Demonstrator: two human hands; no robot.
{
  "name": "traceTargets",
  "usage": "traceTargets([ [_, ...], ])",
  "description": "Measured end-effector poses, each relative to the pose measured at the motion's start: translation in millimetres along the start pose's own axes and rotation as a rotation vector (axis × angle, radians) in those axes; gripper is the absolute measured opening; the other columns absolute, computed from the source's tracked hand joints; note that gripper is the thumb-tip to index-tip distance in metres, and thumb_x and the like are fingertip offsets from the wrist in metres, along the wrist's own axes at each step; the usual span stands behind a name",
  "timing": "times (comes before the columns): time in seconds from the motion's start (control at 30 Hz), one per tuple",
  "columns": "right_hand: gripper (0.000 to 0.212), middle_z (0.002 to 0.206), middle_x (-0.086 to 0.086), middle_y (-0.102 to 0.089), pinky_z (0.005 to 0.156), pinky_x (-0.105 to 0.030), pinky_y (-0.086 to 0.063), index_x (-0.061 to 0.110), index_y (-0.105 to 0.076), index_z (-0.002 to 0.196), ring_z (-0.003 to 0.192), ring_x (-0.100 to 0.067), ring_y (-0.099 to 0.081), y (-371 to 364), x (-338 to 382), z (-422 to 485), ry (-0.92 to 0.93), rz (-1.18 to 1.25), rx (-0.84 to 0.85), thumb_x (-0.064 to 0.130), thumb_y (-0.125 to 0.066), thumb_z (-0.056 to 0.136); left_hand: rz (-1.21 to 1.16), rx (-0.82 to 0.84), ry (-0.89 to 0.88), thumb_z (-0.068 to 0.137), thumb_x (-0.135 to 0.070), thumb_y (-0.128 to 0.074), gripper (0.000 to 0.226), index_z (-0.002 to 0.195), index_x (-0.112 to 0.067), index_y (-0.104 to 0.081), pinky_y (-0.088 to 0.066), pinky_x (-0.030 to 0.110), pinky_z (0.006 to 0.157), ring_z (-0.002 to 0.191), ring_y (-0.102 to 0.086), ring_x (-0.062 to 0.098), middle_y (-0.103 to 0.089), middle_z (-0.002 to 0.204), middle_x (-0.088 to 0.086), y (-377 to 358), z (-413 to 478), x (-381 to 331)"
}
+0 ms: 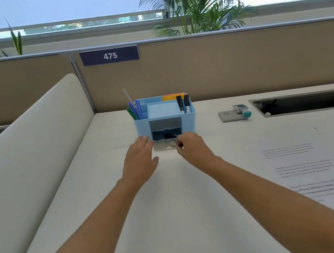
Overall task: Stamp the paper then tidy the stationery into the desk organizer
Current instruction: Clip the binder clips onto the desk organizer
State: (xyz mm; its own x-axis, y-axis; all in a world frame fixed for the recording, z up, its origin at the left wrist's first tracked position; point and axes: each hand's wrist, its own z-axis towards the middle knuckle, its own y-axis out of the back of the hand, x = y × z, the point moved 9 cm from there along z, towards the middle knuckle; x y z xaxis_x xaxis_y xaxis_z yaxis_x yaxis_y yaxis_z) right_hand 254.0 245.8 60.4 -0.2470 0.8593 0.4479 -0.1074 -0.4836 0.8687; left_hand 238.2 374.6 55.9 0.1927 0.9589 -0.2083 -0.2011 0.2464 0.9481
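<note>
Pinching a small clip (173, 144) over the organizer (143, 128) drawer (161, 145): right hand (192, 145).

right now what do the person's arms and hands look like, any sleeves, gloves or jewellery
The left hand and right hand are bare: no gloves, and no rings that show. The left forearm and right forearm are bare too, with no sleeve, watch, bracelet or marking in view down to the picture's lower edge.

White desk (175, 212): organizer (143, 126), paper (312, 169), stamp pad (226, 116)
</note>
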Motion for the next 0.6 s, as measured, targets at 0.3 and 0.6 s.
traceTargets([
  [0.3,0.02,0.107,-0.014,-0.064,0.083,-0.03,-0.048,0.005,-0.064,0.103,0.093,-0.025,-0.059,-12.8,5.7,49.7,0.051,-0.062,-0.006,0.014,-0.048,0.094,0.152,0.034,-0.055,0.09,-0.034,-0.054,0.08,0.148,-0.014,-0.002,-0.002,0.034,0.117,0.145,0.004,0.021,0.003,0.158,0.006,-0.8,56.2,10.2],
  [0.6,0.029,0.125,-0.015,-0.059,0.096,-0.034,-0.048,0.003,-0.059,0.116,0.116,-0.026,-0.054,-1.5,4.2,49.2,0.197,-0.012,-0.205,0.014,-0.058,0.089,0.14,0.068,-0.037,0.09,-0.036,-0.055,0.087,0.147,-0.013,0.006,0.0,0.033,0.116,0.145,0.007,0.021,0.009,0.157,0.005,-16.6,63.8,14.7],
])
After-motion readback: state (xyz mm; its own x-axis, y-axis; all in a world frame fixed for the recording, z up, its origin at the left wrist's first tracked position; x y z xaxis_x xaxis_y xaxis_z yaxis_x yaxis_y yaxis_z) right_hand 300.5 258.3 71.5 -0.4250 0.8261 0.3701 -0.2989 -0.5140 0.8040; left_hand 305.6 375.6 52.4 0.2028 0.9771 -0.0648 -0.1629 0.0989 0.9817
